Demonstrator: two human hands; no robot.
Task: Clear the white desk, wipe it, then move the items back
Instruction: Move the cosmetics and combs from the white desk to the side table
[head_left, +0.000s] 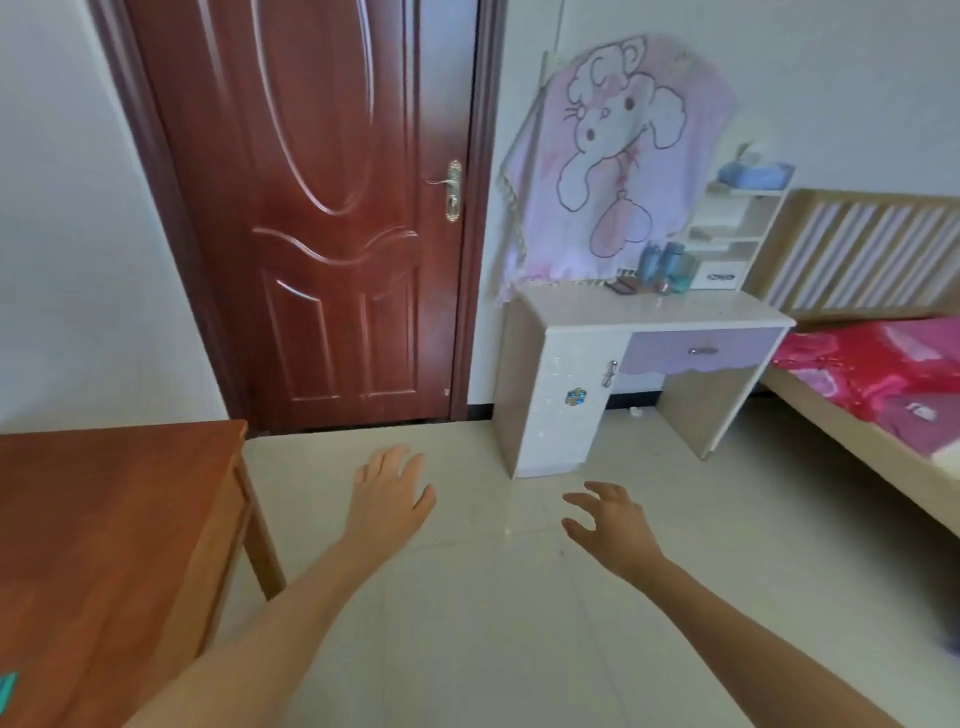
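Head view, near to far. Both bare forearms reach forward over the pale tiled floor (493, 649). The left hand (389, 493) is palm down with fingers straight and close together, holding nothing. The right hand (610, 525) is spread with fingers loosely curved, also holding nothing; the two hands are apart and touch no object. At the left edge stands a brown wooden table (104, 519), with a small teal object (8, 686) just visible at the lower left corner of the frame. Beyond the hands, right of centre, the white desk (582, 306) stands against the far wall, well apart from both hands; it has a lilac drawer (701, 351) and a white cabinet door (576, 395). Toward the back of its top sit a group of blue containers (667, 265) and a dark flat item (626, 286), too blurred to identify. A white shelf unit (727, 228) rises at the desk's right rear, with a blue item (756, 174) on its top shelf. A pink cloth (618, 156) printed with a cartoon animal hangs behind the desk. To the right is a bed (852, 441) with red and pink bedding. At the far left centre, a closed reddish-brown door (311, 208) with a metal handle (453, 189)
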